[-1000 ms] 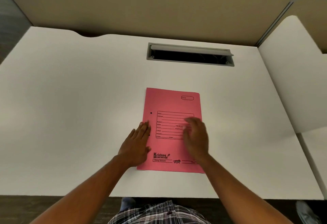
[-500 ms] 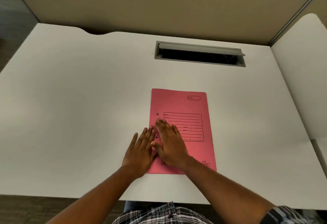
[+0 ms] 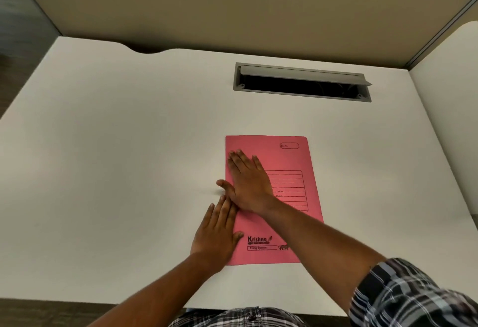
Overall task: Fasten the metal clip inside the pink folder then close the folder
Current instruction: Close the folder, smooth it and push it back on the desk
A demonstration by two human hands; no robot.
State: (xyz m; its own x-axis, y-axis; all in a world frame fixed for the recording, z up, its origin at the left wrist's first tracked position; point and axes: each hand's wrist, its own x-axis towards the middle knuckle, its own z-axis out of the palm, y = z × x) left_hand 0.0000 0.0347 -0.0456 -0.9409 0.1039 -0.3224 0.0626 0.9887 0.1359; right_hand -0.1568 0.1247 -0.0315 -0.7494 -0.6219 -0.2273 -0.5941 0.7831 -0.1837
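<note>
The pink folder (image 3: 289, 156) lies closed and flat on the white desk (image 3: 116, 161), its printed front cover facing up. My right hand (image 3: 249, 183) rests flat, fingers spread, on the folder's left edge in its upper half. My left hand (image 3: 218, 233) lies flat at the lower left edge, partly on the desk and partly on the folder, its thumb on the cover. Neither hand grips anything. The metal clip is hidden inside the folder.
A grey cable slot (image 3: 301, 82) with a raised lid opens in the desk behind the folder. A beige partition (image 3: 245, 6) stands along the desk's far side. Another white desk surface (image 3: 450, 88) adjoins on the right.
My right hand has slid from the cover's right part to the left edge and then up along it. My left hand stays at the lower left edge.
</note>
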